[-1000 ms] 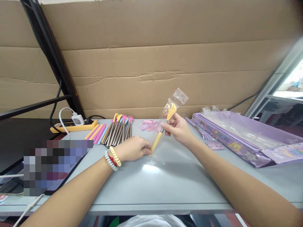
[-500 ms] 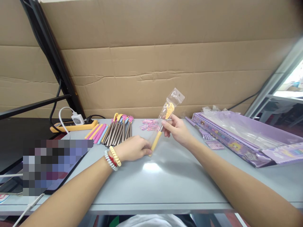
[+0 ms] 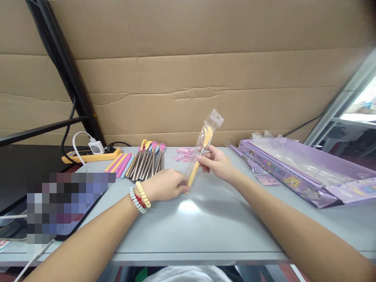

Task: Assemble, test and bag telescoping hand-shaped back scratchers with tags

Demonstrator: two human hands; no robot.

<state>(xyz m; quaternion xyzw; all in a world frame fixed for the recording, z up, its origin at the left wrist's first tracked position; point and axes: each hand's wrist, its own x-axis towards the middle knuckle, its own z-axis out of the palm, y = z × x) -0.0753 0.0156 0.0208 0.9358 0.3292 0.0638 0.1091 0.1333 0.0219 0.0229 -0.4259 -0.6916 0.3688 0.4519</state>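
Note:
A yellow back scratcher (image 3: 193, 174) with a hand-shaped head stands tilted inside a clear plastic bag (image 3: 214, 118), its head up and its handle down. My left hand (image 3: 168, 184) is closed at the bottom end of the bag, by the tip of the handle. Higher up, my right hand (image 3: 217, 163) pinches the bagged scratcher just below its head. Left of my hands lies a bunch of metal-shafted back scratchers (image 3: 148, 160) with pink, yellow and blue heads. Behind the bag are scattered small pink printed cards (image 3: 184, 152).
Coloured handle tubes (image 3: 119, 165) and a yellow power strip (image 3: 92, 155) with a white charger are at the left. A purple display box (image 3: 289, 172) holding clear bags sits at the right, beside a purple bagged scratcher (image 3: 249, 159). Cardboard (image 3: 188, 74) walls the back.
The upper end of the bag and the scratcher head have shifted slightly left. My right hand has come a little lower along the scratcher; my left hand has barely moved.

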